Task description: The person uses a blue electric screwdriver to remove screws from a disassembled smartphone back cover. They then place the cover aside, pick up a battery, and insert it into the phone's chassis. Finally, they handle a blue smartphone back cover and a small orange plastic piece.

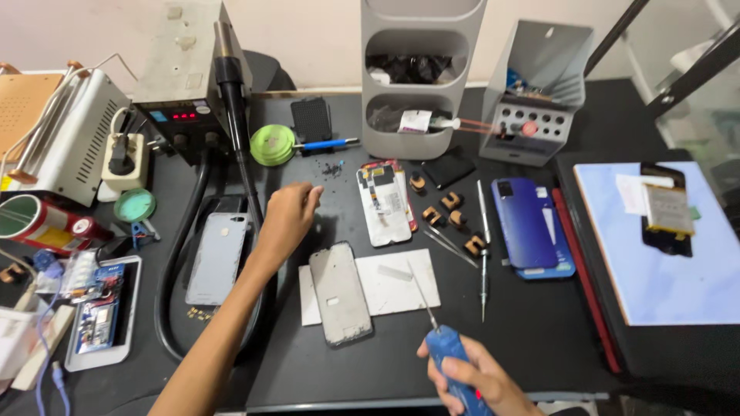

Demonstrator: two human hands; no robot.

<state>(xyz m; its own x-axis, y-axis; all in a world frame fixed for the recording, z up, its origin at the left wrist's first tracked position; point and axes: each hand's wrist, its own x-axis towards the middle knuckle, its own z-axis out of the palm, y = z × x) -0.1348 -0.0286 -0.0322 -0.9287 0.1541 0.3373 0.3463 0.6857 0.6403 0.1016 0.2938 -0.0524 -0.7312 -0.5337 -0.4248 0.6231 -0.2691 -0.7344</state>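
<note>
Right hand (470, 377): closed around a blue electric screwdriver with a thin metal bit (443, 347).
Left hand (287, 217): reaching over the black surface (524, 323), fingers near small dark screws (331, 167).
Between hands: grey phone frame (340, 293) on a white pad (385, 285).
Right side: blue phone back cover (528, 223).

The screwdriver (451, 362) handle runs off the bottom edge, partly wrapped by the right hand (482, 377). The screws (333, 168) near the left hand (287, 216) are too small to tell apart. The organizer (420, 77) top is cut off.
</note>
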